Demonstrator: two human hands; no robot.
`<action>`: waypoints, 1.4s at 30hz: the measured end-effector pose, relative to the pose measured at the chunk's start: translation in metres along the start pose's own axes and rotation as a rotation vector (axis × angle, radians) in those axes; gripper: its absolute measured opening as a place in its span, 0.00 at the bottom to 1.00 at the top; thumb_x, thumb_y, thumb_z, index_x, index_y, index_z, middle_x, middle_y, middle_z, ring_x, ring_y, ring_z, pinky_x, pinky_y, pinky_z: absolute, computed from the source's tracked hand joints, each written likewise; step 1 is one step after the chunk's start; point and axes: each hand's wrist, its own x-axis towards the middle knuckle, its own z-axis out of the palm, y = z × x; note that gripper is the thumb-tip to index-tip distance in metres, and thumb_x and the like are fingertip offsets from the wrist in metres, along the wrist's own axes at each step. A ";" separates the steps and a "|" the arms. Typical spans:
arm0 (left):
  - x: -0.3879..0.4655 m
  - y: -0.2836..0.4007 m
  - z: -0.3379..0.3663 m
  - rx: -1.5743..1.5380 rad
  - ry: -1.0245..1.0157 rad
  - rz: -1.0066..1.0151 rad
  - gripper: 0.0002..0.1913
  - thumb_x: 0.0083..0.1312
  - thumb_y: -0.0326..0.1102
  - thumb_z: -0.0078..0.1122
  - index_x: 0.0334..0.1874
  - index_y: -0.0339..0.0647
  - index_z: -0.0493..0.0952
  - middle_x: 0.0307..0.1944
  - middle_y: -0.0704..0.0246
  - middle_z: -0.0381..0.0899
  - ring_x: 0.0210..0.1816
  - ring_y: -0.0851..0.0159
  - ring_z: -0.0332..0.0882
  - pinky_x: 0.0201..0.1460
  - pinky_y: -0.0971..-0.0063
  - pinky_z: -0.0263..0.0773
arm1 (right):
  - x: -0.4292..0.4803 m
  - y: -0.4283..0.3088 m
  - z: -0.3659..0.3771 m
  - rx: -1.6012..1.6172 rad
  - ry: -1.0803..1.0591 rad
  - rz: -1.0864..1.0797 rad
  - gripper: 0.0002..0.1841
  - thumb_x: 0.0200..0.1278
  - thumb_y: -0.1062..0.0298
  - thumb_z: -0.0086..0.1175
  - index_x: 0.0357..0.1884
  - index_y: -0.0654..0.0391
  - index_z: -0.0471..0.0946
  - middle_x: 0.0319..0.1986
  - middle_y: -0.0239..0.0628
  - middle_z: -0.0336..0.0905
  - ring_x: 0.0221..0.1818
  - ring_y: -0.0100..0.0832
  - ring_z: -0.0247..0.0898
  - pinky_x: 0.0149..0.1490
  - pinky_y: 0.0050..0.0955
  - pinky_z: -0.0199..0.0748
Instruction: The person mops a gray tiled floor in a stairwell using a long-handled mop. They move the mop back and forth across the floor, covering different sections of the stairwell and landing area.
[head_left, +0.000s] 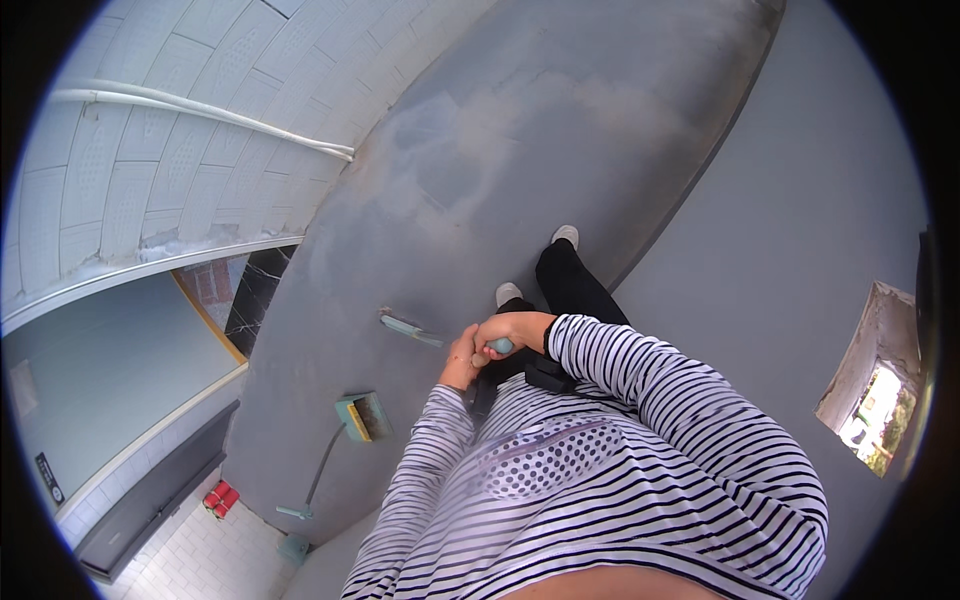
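Both hands meet in front of my waist around the handle of a broom (403, 325). My left hand (461, 360) is closed around the handle, touching my right hand (510, 330), which grips the handle near its rounded light-green end. Most of the handle is hidden by the hands. The broom's pale green head lies low over the grey floor, with a little debris at its far end. A green long-handled dustpan (381, 416) with a yellow edge rests on the floor to the left, dark debris inside it.
A tiled wall (180, 142) with white pipes (217, 114) runs along the upper left. Below it are a doorway with a greenish door (120, 375) and a dark cabinet (161, 487). Two red cylinders (220, 499) stand at lower left, near a small green container (293, 548).
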 end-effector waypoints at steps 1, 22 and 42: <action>0.001 -0.002 -0.002 0.201 -0.049 0.091 0.15 0.55 0.38 0.45 0.33 0.29 0.69 0.26 0.60 0.71 0.23 0.65 0.71 0.20 0.77 0.69 | 0.014 0.003 -0.004 -0.124 -0.020 -0.066 0.02 0.50 0.77 0.44 0.23 0.63 0.65 0.16 0.31 0.63 0.14 0.20 0.60 0.17 0.14 0.62; 0.130 0.116 0.380 0.391 -0.401 0.046 0.11 0.49 0.35 0.45 0.29 0.32 0.66 0.26 0.61 0.72 0.23 0.67 0.69 0.25 0.72 0.67 | -0.299 -0.111 -0.147 0.011 0.808 -0.431 0.08 0.48 0.78 0.41 0.33 0.65 0.64 0.17 0.30 0.63 0.16 0.19 0.58 0.19 0.19 0.60; 0.103 0.156 0.010 -0.495 0.378 0.076 0.09 0.52 0.28 0.44 0.29 0.27 0.61 0.23 0.60 0.66 0.20 0.64 0.68 0.23 0.74 0.73 | -0.062 -0.208 0.047 -0.479 0.195 0.059 0.05 0.45 0.70 0.50 0.23 0.59 0.68 0.19 0.28 0.64 0.20 0.19 0.59 0.23 0.15 0.60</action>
